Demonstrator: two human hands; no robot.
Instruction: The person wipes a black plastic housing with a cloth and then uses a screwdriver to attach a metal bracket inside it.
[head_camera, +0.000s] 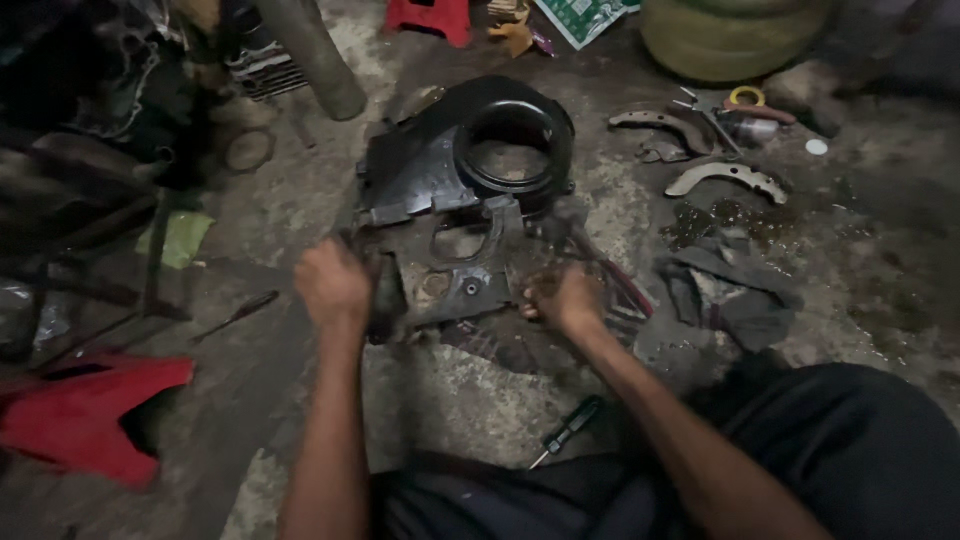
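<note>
- Person sat on a dirty concrete floor (450, 400); a black engine cover (470, 190) with a big round opening lay on the floor straight ahead, flat, its near edge at the hands.
- Left hand (333, 285) was closed around the cover's near-left corner, gripping it.
- Right hand (562, 297) was curled at the near-right edge, on the cover or the red wires (625, 290) there; cannot tell which, too dark.
- Step, as judged: steadying or shifting the cover with both hands.
- Next move would call for an even grip on both sides and keeping the wires from snagging.
- Screwdriver (568, 430) lay near the legs, another screwdriver (238, 315) left of the left hand.
- Brake shoes (725, 175) lay well apart toward the far right; red panel (85, 410) at near left.
</note>
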